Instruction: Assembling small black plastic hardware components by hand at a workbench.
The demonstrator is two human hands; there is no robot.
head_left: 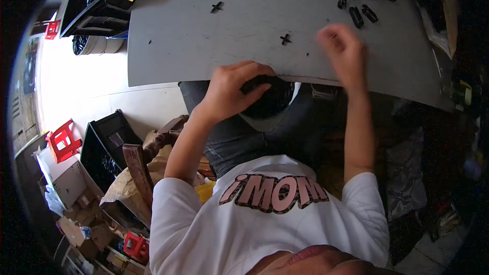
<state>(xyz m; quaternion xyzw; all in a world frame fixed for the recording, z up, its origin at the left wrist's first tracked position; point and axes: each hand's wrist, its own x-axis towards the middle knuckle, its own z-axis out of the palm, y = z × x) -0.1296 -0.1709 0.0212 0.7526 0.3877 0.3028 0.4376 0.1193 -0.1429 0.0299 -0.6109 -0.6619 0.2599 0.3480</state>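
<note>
- The left hand point(232, 91) curls over the rim of a round black container point(270, 99) with a pale underside, fingers bent and closed on its edge. The container sits in the lap, just below the near edge of the table.
- The right hand point(344, 51) is raised over the table's near edge and blurred; whether its fingers pinch anything cannot be told.
- Nearest to the right hand lies a small black cross-shaped part point(286, 39), flat on the matte grey tabletop point(204, 46); a 2nd cross-shaped part point(217, 6) lies farther off, toward the left.
- A scatter of dark oblong clips point(361, 14), glossy and plastic-looking, lies beyond the right hand near the far right of the table.
- The table is a thin, smooth sheet with a worn, reddish-stained front edge.
- Grey denim covers the legs beneath the container.
- On the floor to the left stand a red plastic stool point(63, 140), black open bins point(109, 135) and crumpled brown paper point(127, 186).
</note>
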